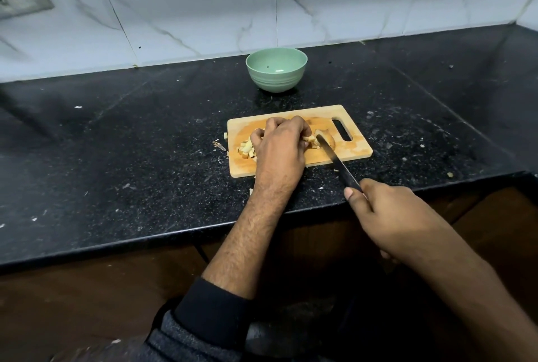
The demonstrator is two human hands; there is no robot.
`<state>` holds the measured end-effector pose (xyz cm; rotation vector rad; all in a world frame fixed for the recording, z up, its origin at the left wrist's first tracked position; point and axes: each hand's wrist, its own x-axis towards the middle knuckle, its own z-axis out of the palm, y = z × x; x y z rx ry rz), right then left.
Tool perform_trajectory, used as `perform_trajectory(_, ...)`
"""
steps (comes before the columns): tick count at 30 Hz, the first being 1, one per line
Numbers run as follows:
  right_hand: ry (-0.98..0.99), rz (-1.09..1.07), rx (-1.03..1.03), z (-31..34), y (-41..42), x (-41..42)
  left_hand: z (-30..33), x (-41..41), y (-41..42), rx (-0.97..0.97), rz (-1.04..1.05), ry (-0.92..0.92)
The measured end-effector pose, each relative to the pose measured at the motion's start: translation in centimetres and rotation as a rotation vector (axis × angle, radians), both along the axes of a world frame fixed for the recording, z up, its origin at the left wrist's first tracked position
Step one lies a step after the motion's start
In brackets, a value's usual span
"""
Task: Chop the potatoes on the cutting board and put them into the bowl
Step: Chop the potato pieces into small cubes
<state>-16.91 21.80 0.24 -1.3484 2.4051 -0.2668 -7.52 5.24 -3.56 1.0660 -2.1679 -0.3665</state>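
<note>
Mostly speckled black countertop (145, 140), marble-tiled wall (189, 6)

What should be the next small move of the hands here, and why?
Probably press the knife down through the uncut potato piece under its tip. The left hand rests on the diced pieces, and the bowl looks empty.

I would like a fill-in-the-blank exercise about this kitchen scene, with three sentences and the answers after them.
1. The right hand holds a ____ over the board.
2. The left hand rests on the potato pieces, which lie on the ____.
3. The green bowl stands behind the board and is ____.

Missing words: knife; board; empty
</note>
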Motion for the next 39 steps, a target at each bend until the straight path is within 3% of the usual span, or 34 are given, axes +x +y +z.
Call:
perform_trajectory(11, 0.052, -0.061, 0.055, -0.3, -0.7, 0.0, -0.3, 0.0, -0.3, -0.030, 0.031, 0.029)
perform_trajectory(31, 0.003, -0.028, -0.043, 0.5, -1.4, 0.7, -1.1, 0.4, -1.1, 0.006, 0.061, 0.202)
perform_trajectory(39, 0.047, -0.010, -0.432, -0.6, -3.3, 1.2, -0.9, 1.3, -0.5, 0.038, 0.095, 0.379)
